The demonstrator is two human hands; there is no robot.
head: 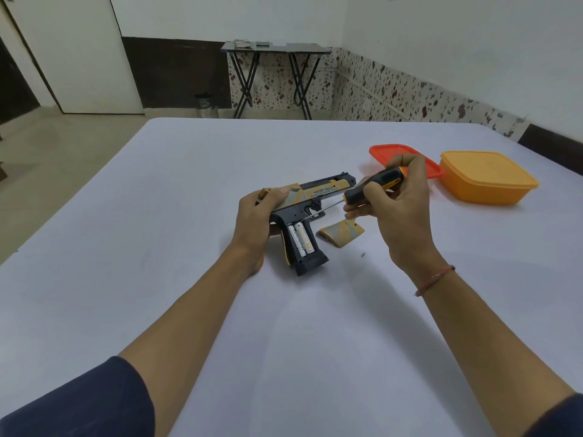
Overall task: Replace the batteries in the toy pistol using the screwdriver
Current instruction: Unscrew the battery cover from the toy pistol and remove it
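A person sits at a counter (189,310) covered in a white cloth, both forearms reaching forward in dark short sleeves. At the centre lies a black and tan toy pistol (315,197), on its side, with its muzzle pointing to the far right and its handle pointing toward the person. The handle's side compartment is open and shows two white batteries (301,239) sitting side by side inside it.

The left hand (258,222) holds the rear of the pistol; its grip is curled round the back of the slide, with the thumb laid on top. The right hand (400,209) holds a black and yellow screwdriver (372,187); its grip pinches the handle between thumb and fingers. The thin metal shaft slants down and to the left, with its tip at the upper end of the battery compartment. A thin red thread (437,279) circles the right wrist.

Just right of the pistol's handle, the tan battery cover (342,231) rests on the counter, and a tiny screw (362,254) lies near it, on the near side. Farther right stand an orange plastic container (487,178) and, beside it, a red lid (383,152), partly hidden behind the right hand.

Beyond the counter, a dark folding table (277,48) stands against a wall with floral tiles, with a small metal bin (206,105) on the floor to its left.
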